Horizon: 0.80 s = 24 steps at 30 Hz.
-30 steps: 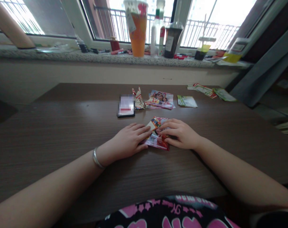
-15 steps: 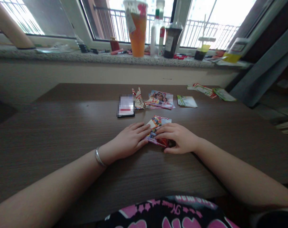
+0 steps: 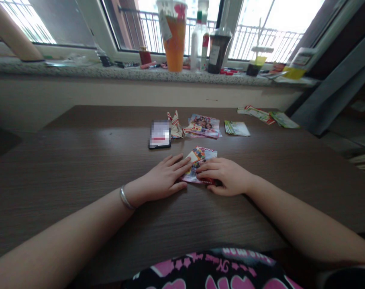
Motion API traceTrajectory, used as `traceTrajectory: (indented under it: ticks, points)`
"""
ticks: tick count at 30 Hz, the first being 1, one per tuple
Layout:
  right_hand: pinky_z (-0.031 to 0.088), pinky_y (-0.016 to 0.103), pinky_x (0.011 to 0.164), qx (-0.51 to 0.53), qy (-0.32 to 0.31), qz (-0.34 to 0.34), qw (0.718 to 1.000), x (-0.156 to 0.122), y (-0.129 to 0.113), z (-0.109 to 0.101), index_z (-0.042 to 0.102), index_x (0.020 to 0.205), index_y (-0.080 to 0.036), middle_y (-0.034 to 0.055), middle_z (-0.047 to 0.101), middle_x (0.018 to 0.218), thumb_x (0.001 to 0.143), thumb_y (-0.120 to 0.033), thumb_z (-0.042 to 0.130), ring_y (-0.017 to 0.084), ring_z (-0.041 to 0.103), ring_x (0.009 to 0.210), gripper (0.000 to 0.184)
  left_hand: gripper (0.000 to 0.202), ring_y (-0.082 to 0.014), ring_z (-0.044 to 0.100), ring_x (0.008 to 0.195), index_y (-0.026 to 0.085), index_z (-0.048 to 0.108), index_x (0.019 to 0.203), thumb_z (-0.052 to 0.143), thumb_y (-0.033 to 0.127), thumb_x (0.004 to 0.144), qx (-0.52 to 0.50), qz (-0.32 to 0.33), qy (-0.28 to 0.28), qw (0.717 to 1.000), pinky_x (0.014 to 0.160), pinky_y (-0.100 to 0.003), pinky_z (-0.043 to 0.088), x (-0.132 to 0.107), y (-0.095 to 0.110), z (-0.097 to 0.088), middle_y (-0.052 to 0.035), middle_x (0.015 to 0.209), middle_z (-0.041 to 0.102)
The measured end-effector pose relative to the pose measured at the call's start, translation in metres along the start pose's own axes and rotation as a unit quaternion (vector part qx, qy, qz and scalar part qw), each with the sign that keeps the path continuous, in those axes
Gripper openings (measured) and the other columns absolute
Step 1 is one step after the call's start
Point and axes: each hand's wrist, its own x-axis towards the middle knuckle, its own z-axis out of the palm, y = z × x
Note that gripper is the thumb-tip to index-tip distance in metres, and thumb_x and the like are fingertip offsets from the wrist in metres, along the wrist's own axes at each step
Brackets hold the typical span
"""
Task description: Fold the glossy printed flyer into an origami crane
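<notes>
A colourful printed paper leaflet [image 3: 202, 153] lies on the dark wooden table between my hands. My left hand [image 3: 167, 176] is flat and open, its fingertips resting on the leaflet's left edge. From the right, my right hand [image 3: 226, 175] lies over the leaflet with its fingers slightly bent and pressed on the print. Its thumb stands apart near the lower edge, and the palm covers the lower right corner. A folded paper piece [image 3: 176, 127] with red and cream print stands beyond the leaflet. To its right is a small pile of similar printed leaflets [image 3: 204, 125].
A phone [image 3: 160, 135] lies left of the folded piece. Green and white papers [image 3: 237, 128] lie to the right, with more papers [image 3: 284, 120] near the far right edge. Cups, including an orange drink [image 3: 174, 44], and bottles line the windowsill [image 3: 125, 74].
The leaflet's lower edge has flattened, and its lower right corner bulges less. My left fingers have spread slightly, with the thumb shifted a little down. My right hand has barely moved.
</notes>
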Motion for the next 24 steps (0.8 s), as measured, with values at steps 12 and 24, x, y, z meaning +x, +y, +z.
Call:
traceTrajectory:
  ticks: [12, 24]
  points:
    - [0.051, 0.031, 0.084, 0.019, 0.02, 0.072, 0.997, -0.002, -0.0013, -0.0016, 0.07, 0.092, -0.019, 0.0054, 0.073, 0.093, 0.092, -0.023, 0.048, 0.016, 0.066, 0.09, 0.022, 0.066, -0.032, 0.019, 0.145, 0.025, 0.022, 0.151, 0.036, 0.057, 0.095, 0.009, 0.004, 0.013, 1.0, 0.116, -0.051, 0.014, -0.0025, 0.001, 0.0045, -0.0051, 0.157, 0.023]
    - [0.031, 0.021, 0.052, 0.087, 0.026, 0.197, 0.976, -0.005, 0.0056, 0.0044, 0.057, 0.065, -0.017, -0.0034, 0.052, 0.055, 0.091, -0.031, 0.048, 0.009, 0.045, 0.051, 0.031, 0.067, -0.0288, 0.023, 0.143, 0.024, 0.022, 0.151, 0.038, 0.058, 0.095, 0.005, 0.037, 0.017, 0.999, 0.117, -0.048, 0.015, -0.0061, 0.0081, 0.0038, -0.0081, 0.155, 0.03]
